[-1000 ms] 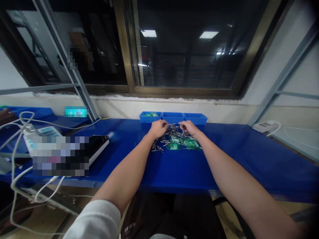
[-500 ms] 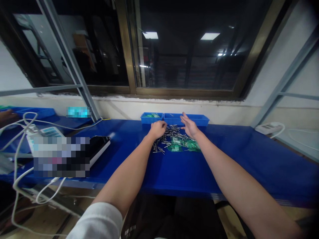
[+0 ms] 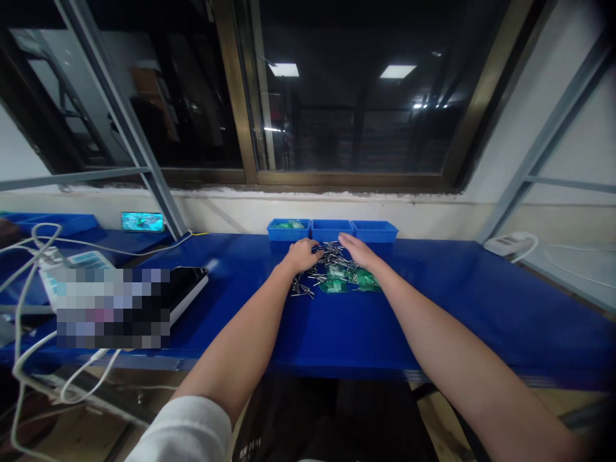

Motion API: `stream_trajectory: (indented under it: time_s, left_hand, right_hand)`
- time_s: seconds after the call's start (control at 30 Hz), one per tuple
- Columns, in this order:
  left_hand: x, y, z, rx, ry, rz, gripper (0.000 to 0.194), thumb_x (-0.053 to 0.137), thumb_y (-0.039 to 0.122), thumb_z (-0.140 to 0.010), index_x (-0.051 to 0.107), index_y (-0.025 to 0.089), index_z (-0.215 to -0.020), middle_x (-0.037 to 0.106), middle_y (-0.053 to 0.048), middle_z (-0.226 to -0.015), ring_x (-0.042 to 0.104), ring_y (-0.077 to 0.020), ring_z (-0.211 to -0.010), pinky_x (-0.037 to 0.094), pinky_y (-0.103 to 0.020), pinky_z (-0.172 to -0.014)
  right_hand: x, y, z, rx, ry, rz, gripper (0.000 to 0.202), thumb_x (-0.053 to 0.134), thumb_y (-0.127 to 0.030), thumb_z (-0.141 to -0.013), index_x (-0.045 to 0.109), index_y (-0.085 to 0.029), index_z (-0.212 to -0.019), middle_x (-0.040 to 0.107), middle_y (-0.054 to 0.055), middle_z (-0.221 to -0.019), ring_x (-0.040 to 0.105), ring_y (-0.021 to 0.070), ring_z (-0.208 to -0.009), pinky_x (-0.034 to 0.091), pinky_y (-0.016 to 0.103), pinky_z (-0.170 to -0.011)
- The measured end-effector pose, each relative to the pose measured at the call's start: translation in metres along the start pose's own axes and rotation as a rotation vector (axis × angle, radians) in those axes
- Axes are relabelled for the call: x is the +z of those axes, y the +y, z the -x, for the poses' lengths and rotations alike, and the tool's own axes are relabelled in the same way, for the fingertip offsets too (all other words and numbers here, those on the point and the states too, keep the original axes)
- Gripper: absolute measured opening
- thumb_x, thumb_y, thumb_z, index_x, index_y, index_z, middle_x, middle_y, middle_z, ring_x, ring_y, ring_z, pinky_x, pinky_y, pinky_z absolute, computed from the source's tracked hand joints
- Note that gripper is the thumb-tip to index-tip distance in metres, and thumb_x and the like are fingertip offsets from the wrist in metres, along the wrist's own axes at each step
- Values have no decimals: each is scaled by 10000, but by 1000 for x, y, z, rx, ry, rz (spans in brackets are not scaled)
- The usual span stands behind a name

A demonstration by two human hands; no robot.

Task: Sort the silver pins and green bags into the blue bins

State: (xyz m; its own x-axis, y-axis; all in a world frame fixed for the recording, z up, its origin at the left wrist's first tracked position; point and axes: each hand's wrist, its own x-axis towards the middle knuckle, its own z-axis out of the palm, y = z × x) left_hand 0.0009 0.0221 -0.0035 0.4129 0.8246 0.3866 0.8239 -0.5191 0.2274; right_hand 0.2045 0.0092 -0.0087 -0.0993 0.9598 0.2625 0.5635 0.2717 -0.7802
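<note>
A loose pile of thin metal pins (image 3: 332, 255) lies on the blue table between my two hands. My left hand (image 3: 302, 255) rests at the pile's left side, fingers bent and thumb apart from them, with no held object visible. On the far right side, my right hand (image 3: 359, 249) has its fingers stretched out beside the pins. Green plastic packets (image 3: 334, 282) lie at the near side of the pile, with pins scattered over and around them. Another green packet (image 3: 366, 280) is partly hidden by my right wrist.
Behind the pile stand a blue bin (image 3: 289, 236) with green packets and two more blue bins (image 3: 375, 230). A black-topped device (image 3: 190, 280), white cables (image 3: 24, 321) and a lit phone (image 3: 142, 222) are left. A power strip (image 3: 505, 244) lies right.
My right hand has lowered from above the pins to the pile's right edge. My left fingers have opened slightly from a pinch. The view has shifted a little.
</note>
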Motion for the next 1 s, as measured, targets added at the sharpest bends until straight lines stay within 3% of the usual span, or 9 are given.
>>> stream_trajectory:
  time_s: [0.1, 0.17, 0.3, 0.4, 0.77, 1.0]
  left_hand:
    - [2, 6, 3, 60, -58, -30, 423, 465, 470, -796, 589, 233, -1123, 591, -55, -1157, 521, -221, -1080, 386, -315, -922]
    - [2, 11, 4, 83, -103, -52, 405, 467, 470, -794, 596, 254, -1111, 594, -44, -1156, 517, -223, -1084, 389, -324, -917]
    - [2, 14, 5, 112, -178, -77, 365, 465, 462, -793, 617, 289, -1075, 606, -20, -1137, 534, -217, -1059, 401, -319, -897]
    - [3, 14, 4, 118, -176, -62, 358, 476, 451, -788, 619, 299, -1079, 606, -12, -1139, 539, -210, -1050, 403, -307, -895]
    - [4, 12, 4, 128, -126, 43, 319, 548, 411, -755, 650, 279, -1027, 632, -44, -1083, 557, -241, -1018, 411, -337, -875]
    - [2, 16, 4, 199, -5, 99, 338, 533, 370, -783, 613, 232, -1081, 622, -59, -1088, 558, -209, -1011, 402, -314, -889]
  right_hand:
    - [7, 0, 3, -75, -18, 346, 493, 546, -529, -723, 634, -198, -1077, 625, 105, -1107, 490, 268, -1105, 337, 359, -946]
    - [11, -1, 2, -118, -54, 456, 336, 583, -452, -707, 694, -201, -900, 674, 84, -966, 558, 242, -986, 384, 314, -873]
    - [14, -2, 1, -145, -62, 466, 212, 575, -366, -708, 699, -204, -764, 691, 36, -787, 608, 179, -793, 418, 239, -688]
    - [13, -3, 1, -120, -49, 450, 173, 587, -326, -687, 701, -198, -709, 690, 29, -728, 610, 171, -743, 408, 231, -640]
    - [10, -3, 1, -60, -36, 254, 103, 684, -270, -604, 694, -186, -662, 682, 32, -691, 599, 174, -658, 413, 253, -583]
    - [10, -5, 1, -128, 20, 220, 126, 591, -255, -716, 663, -169, -773, 671, 46, -752, 580, 157, -684, 427, 262, -636]
